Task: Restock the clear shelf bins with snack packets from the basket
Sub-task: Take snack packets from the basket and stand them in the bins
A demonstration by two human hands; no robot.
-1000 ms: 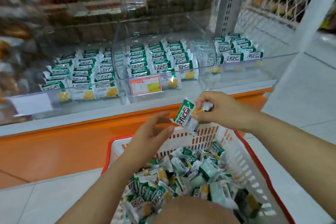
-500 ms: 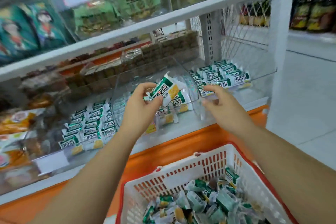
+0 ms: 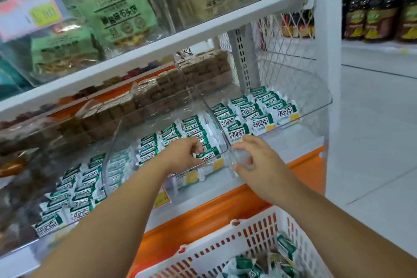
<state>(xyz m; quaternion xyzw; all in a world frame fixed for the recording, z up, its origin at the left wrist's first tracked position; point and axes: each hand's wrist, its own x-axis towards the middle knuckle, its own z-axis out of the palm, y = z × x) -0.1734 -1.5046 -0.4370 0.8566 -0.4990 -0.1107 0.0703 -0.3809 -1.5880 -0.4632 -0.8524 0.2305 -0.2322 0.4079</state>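
Small green-and-white snack packets fill three clear shelf bins side by side. My left hand (image 3: 184, 153) reaches into the middle bin (image 3: 112, 153) and pinches one packet (image 3: 208, 157) at the front of its right row. My right hand (image 3: 255, 156) curls its fingers and thumb round that bin's front right corner and holds no packet. The right bin (image 3: 316, 108) has rows of packets at its back. A white basket (image 3: 246, 241) with a red rim sits at the bottom, with loose packets (image 3: 286, 250) inside.
The left bin (image 3: 67, 189) holds more of the same packets. Brown wrapped snacks (image 3: 158, 90) fill bins behind. Large green and tan bags (image 3: 121, 7) stand on the shelf above. A white shelf post (image 3: 325, 74) rises to the right, with grey floor beyond it.
My left hand has lowered the packet from above the bin into its front right row. My right hand has come in to the bin's corner. The view has moved closer to the shelf.
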